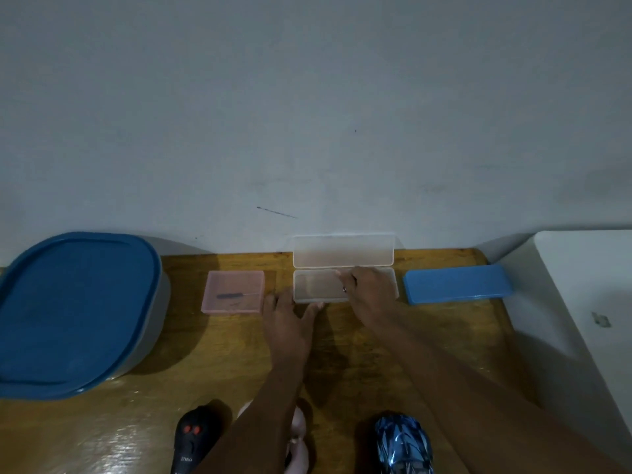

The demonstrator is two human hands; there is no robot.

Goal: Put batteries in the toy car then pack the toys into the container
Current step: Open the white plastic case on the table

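Left hand [285, 319], fingers spread wide, touches the clear box [314, 285] at twelve o'clock; right hand [371, 292] curls inside, grip impossible to tell.

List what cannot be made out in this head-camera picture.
- Head view: what the right hand holds, if anything, inside the clear plastic hinged case; the hand itself hides it.
- Pale pink object: mostly under the left forearm.
- Black remote control and blue patterned toy car: cut by the bottom edge.

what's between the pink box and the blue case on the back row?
Head view: the open clear case, right hand reaching into it, left hand at its front edge.
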